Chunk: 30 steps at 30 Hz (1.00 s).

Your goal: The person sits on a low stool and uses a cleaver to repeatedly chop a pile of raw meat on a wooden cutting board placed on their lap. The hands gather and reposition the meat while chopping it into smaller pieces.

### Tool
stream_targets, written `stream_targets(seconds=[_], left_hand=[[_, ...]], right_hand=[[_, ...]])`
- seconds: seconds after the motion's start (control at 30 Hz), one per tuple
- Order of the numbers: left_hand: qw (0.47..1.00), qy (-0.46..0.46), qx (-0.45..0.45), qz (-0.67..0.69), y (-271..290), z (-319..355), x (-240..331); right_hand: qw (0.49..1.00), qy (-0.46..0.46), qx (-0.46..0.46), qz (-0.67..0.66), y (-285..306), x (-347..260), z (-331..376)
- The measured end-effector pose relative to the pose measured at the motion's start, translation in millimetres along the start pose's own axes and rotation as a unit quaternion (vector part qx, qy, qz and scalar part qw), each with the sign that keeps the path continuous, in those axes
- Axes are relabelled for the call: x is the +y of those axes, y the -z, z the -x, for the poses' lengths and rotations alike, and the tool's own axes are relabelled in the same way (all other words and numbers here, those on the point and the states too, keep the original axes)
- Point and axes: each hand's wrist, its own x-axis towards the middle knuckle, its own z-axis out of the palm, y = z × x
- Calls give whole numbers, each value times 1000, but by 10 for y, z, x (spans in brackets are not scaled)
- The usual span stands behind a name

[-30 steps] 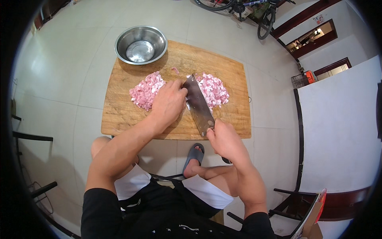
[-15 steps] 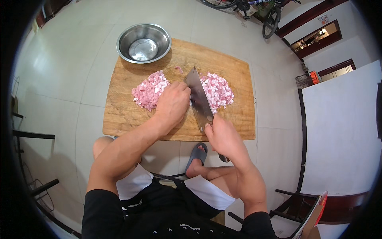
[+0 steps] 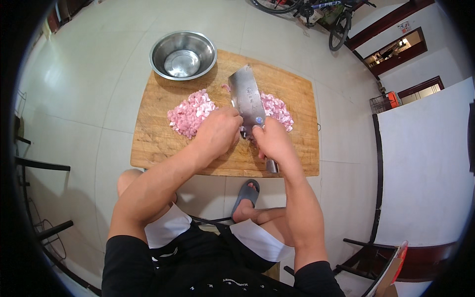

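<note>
Over a wooden board (image 3: 161, 151), the right hand (image 3: 273, 139) clamps an inscribed cleaver (image 3: 248, 94), left fingers (image 3: 234, 118) bunched together.

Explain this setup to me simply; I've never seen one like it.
There is no machine here: a person works with two bare hands. The camera sits on their head and looks down, so left in the picture is their left; its wide lens bends straight edges.

On a wooden board lie two piles of small pink-and-white meat pieces, a left pile and a right pile. A metal bowl sits at the far left corner.

The right hand holds a broad cleaver. The left hand has curled fingers close beside the blade; whether they grip anything is hidden.
</note>
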Motion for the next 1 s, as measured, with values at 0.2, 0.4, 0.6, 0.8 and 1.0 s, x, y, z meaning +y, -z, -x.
stream_targets(seconds=[0.2,0.4,0.6,0.8,1.0], left_hand=[[997,60,32,-34,-51,-31,58],[998,26,-3,-53,-9,-25,-21],[996,-44,-34,-63,83,-76,-54],[988,-50,-95,-113,116,-118,-104],[990,-51,-76,-106,26,-85,-146]], right_hand=[[998,-11,-19,-62,-12,371,61],[1000,5,-25,-7,64,185,465],[991,71,-17,112,-12,249,449],[986,65,-22,150,-63,85,236],[986,48,32,154,-158,-56,-2]])
